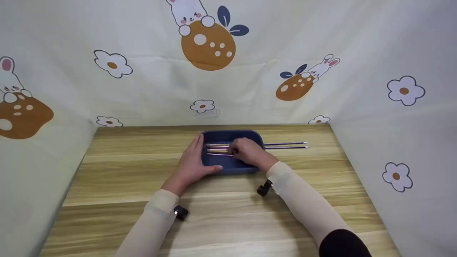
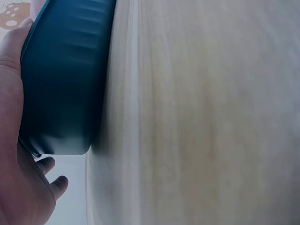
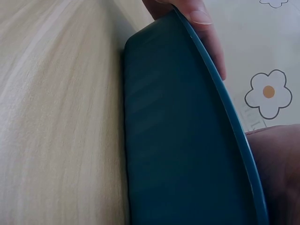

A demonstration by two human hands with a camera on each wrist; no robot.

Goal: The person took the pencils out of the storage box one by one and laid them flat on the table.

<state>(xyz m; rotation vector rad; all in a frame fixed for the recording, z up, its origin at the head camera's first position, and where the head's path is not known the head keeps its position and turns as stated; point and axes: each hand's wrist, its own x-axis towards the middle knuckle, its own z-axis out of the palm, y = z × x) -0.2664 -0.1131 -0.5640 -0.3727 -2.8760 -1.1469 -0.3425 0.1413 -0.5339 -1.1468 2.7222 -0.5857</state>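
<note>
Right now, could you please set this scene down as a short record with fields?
container: blue bin on a wood-grain table
contents: several slim pencils lying side by side
outside: two dark pencils to the right of the bin, pale ends pointing away from it
left hand: against the bin's left end, thumb on the near rim
right hand: inside the bin, fingers curled at the slim pencils; its exact grip is hidden
backdrop: pale, printed with rabbits and flowers

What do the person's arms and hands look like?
The left hand and right hand are bare, with no gloves. The left sleeve and right sleeve are plain cream. A small black gadget sits at each wrist. Something black covers the right arm higher up.
</note>
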